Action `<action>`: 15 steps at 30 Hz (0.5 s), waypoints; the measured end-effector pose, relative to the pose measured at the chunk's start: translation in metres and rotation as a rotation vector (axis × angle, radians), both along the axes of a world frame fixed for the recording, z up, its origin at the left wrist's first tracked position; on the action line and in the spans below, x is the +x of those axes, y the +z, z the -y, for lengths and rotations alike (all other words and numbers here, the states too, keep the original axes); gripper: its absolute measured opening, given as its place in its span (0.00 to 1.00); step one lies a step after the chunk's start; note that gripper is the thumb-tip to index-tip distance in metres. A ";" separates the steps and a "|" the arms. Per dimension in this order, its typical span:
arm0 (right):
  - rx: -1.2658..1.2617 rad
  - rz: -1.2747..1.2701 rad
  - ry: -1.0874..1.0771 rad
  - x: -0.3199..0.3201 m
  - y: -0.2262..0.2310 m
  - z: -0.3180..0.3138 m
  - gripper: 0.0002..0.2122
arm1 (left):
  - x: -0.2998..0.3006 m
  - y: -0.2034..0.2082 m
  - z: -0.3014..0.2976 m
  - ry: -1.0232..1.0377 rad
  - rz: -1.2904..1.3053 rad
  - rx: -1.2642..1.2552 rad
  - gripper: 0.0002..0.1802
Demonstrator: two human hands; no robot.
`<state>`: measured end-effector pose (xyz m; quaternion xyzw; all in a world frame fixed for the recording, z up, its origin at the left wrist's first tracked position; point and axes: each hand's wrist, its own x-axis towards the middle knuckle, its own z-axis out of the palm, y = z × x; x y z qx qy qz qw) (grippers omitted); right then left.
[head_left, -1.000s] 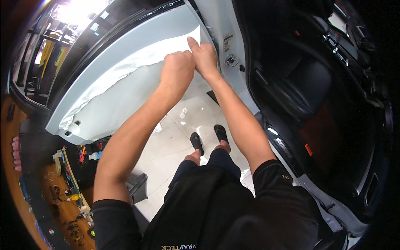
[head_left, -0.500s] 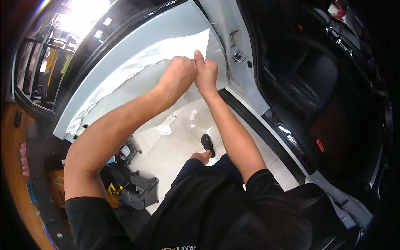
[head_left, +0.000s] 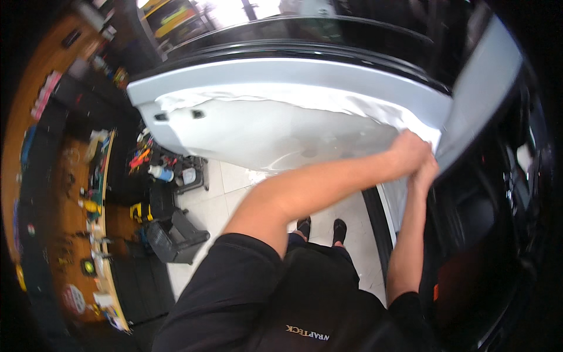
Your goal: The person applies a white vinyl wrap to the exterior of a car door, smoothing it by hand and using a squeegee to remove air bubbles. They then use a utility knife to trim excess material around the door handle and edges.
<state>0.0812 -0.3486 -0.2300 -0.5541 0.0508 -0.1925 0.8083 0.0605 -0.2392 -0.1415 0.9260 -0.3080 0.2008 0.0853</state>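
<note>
A strip of white film (head_left: 328,101) with a wrinkled lower edge runs along the upper part of an open silver-grey car door (head_left: 275,69). My left hand (head_left: 410,154) is closed at the strip's right end, by the door's edge. Right against it, slightly lower, my right hand (head_left: 424,172) is closed too. The film leads into both fists, though the exact grip is hidden behind the fingers. Below the strip, the door's bare lower panel (head_left: 234,132) looks wet or glossy.
Black car seating (head_left: 469,217) lies to my right, past the door sill (head_left: 378,223). On the left stand a grey plastic step (head_left: 176,236), a cart with a blue-and-white bottle (head_left: 160,172), and a wooden bench (head_left: 105,234) of tools. Pale floor tiles lie under my feet.
My view has turned left and my body has shifted, so the door now spans the frame. Both hands stay together at the film's end, which now appears farther right and lower.
</note>
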 end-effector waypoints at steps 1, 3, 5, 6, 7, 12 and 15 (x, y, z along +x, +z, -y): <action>0.074 -0.028 0.012 -0.006 0.016 -0.008 0.15 | -0.011 0.010 -0.018 0.017 -0.030 -0.033 0.10; 0.005 -0.276 0.021 -0.001 0.012 0.010 0.17 | -0.041 0.024 -0.049 0.069 -0.097 -0.149 0.12; -0.018 -0.341 0.004 -0.003 0.027 0.007 0.18 | -0.075 0.028 -0.105 0.168 -0.165 -0.293 0.15; 0.013 -0.347 0.007 0.000 0.027 0.013 0.17 | -0.097 0.035 -0.144 0.260 -0.280 -0.487 0.16; 0.023 -0.357 0.017 -0.002 0.027 0.020 0.18 | -0.124 0.040 -0.184 0.343 -0.398 -0.683 0.17; 0.264 -0.246 0.203 0.002 0.031 0.021 0.22 | -0.186 -0.020 -0.469 1.113 -0.101 -1.361 0.27; 0.463 -0.299 0.355 -0.023 0.054 -0.064 0.22 | -0.198 0.009 -0.554 1.094 0.213 -1.778 0.30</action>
